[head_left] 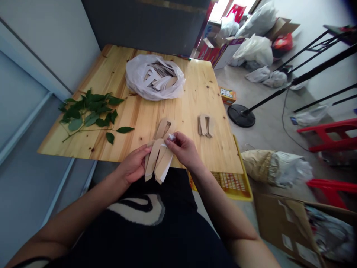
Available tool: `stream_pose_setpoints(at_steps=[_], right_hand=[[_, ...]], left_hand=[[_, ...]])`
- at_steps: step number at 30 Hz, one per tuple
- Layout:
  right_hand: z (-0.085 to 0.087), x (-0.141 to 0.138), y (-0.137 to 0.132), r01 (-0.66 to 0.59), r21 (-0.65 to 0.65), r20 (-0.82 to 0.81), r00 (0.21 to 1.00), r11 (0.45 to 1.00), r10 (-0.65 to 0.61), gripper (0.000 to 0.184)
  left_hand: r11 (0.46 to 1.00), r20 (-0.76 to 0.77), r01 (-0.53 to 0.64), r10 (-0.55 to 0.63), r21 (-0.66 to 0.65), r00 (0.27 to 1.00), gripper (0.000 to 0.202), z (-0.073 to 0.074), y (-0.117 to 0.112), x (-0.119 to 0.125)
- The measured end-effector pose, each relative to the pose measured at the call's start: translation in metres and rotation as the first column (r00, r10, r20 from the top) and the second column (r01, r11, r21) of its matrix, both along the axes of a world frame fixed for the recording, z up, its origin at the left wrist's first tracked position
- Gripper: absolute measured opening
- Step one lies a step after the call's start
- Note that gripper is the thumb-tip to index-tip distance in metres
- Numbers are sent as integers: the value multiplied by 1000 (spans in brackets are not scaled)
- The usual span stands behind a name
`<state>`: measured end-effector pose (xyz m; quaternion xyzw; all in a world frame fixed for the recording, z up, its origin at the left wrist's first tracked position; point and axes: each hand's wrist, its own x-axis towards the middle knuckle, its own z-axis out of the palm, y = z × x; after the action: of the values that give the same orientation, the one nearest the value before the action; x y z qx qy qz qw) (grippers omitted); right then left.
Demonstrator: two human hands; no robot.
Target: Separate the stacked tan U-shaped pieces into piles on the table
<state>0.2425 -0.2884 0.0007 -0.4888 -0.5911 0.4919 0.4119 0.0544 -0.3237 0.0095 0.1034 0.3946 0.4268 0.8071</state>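
My left hand (136, 162) grips a small stack of tan U-shaped cardboard pieces (152, 160) from the left side, over the table's front edge. Thumb and fingers of my right hand (181, 147) pinch a bit of white material (171, 137) at the top of that stack; what exactly it is I cannot make out. Just beyond my hands, another tan U-shaped piece (161, 128) lies on the wooden table (192, 89). To the right sits a small stack of similar U-shaped pieces (205, 125).
A white plastic bag (134, 83) full of cut card pieces stands at the back of the table. Leafy green twigs (95, 108) lie on the left. Below the right edge is a yellow crate (248, 186); a black stand base (241, 115) is on the floor beyond.
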Motion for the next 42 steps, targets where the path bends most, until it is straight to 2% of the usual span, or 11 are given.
stream_pose_setpoints(at_steps=[5, 10, 14, 17, 21, 29, 36, 42], right_hand=[[5, 0, -15, 12, 71, 96, 995, 997, -19, 26], [-3, -1, -37, -29, 36, 119, 993, 999, 25, 21], [-8, 1, -43, -31, 13, 115, 993, 999, 29, 21], [-8, 4, -41, -11, -25, 67, 998, 1000, 13, 22], [-8, 9, -34, -15, -140, -76, 997, 990, 4, 28], [-2, 13, -30, -30, -354, -292, 953, 935, -81, 41], [-4, 20, -27, 72, -358, -275, 945, 931, -179, 42], [2, 32, -23, 150, -327, -257, 936, 933, -241, 39]], left_hand=[[999, -54, 50, -50, 2, 997, 20, 0, -8, -8], [989, -92, 147, -147, -8, 985, 26, -3, -21, -18], [987, -98, 158, -161, -45, 982, 25, -3, -22, -19], [984, -89, 168, -173, -62, 981, 27, -4, -19, -17], [985, -113, 156, -164, -70, 980, 29, -5, -16, -14], [993, -176, 76, -91, -89, 980, 21, -3, -8, -12], [996, -213, 55, -68, -69, 975, 17, 3, -5, -5], [995, -239, 71, -86, -70, 967, 23, 3, -3, -4]])
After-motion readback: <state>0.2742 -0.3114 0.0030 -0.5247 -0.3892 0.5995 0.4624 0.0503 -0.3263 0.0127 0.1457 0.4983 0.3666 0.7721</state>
